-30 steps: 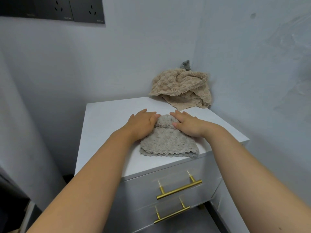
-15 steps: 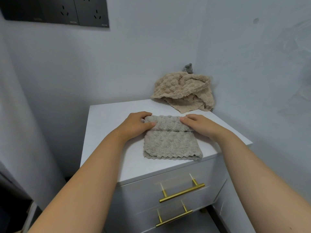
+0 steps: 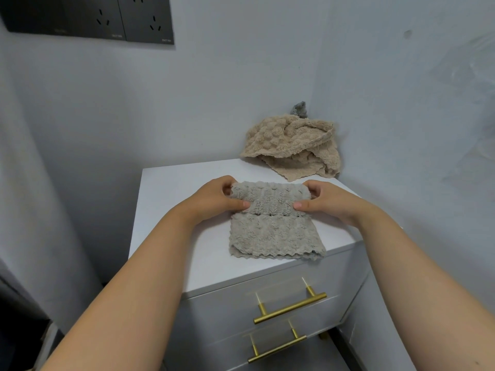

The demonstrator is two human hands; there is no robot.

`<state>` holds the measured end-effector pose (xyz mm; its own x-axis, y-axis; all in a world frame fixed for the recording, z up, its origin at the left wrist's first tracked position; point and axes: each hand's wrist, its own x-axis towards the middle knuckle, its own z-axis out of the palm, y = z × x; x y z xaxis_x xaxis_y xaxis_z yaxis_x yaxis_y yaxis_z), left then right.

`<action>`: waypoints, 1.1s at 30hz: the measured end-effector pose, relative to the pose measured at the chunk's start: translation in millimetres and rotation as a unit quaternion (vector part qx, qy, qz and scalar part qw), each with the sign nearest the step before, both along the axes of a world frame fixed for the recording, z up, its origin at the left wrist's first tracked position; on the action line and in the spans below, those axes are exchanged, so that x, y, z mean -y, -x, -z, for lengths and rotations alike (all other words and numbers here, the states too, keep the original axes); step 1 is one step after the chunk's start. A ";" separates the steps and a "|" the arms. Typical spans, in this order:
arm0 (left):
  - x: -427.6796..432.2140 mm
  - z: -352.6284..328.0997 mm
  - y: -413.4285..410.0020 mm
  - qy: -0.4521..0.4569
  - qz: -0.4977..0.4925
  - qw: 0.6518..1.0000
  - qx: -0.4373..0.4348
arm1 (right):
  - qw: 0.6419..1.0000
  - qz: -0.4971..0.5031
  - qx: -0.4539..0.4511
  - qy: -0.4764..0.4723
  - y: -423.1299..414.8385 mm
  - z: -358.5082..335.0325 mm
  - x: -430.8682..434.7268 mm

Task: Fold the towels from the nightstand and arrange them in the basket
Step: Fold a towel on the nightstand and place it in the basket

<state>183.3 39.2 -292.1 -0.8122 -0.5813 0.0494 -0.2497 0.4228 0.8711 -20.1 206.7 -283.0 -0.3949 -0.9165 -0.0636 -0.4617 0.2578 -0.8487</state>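
A grey textured towel [image 3: 273,231] lies partly folded on the white nightstand [image 3: 174,210], near its front edge. My left hand [image 3: 217,199] pinches the far left corner of the towel's folded upper flap. My right hand [image 3: 324,200] pinches the far right corner of the same flap. The flap is doubled toward me over the lower part of the towel. A heap of beige towels [image 3: 292,145] sits crumpled in the back right corner of the nightstand, with a bit of darker grey cloth [image 3: 298,109] poking out behind it. No basket is in view.
The nightstand stands in a corner between two pale walls. Its drawers carry brass bar handles [image 3: 290,307]. Dark wall sockets [image 3: 107,20] are mounted at the upper left. A dark gap runs down the nightstand's left side.
My hands moved apart from the middle of the grey towel to its far corners and now pinch the folded flap. The towel has spread wider and flatter.
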 end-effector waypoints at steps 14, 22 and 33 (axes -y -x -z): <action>-6.1 -0.4 4.4 0.007 -0.012 0.999 -0.034 | 0.994 -0.015 0.097 0.039 2.5 3.3 -0.2; -7.1 7.5 13.5 0.102 -0.091 0.988 -0.075 | 0.973 0.135 0.061 0.179 -7.2 21.3 23.5; -4.8 3.5 6.8 0.120 -0.054 0.988 -0.085 | 0.977 0.046 0.119 0.172 5.0 18.5 14.5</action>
<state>176.5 44.0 -295.6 -0.7143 -0.6188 0.3270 -0.1633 0.6017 0.7819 -25.1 192.2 -301.5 -0.4884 -0.8609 0.1424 -0.2298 -0.0305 -0.9728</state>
